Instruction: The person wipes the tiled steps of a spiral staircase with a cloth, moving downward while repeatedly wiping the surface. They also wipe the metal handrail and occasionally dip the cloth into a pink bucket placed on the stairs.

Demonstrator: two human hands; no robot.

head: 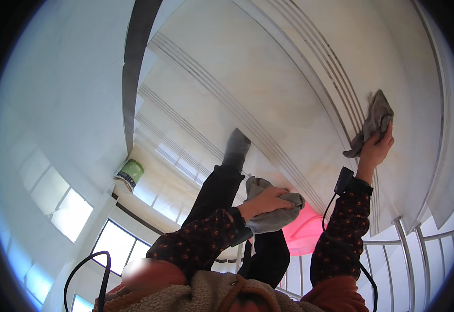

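My left hand [268, 203] is closed around a bunched grey cloth [275, 218], held above my legs and beside a pink plastic basin [305, 230]. Farther right, my right hand [376, 150] grips a darker grey rag [378, 113], which lies against a pale stair tread [312, 50] near its grooved edge strips. One corner of that rag hangs over the edge of the tread. Both wrists carry dark bands with a device on them, and a black cable runs from the right one.
Curved pale steps with grooved edges descend toward the left. My dark boot [236, 147] stands on a lower step. A metal railing [400, 238] borders the stairs at lower right. By the wall at left stands a green and white bucket [132, 171].
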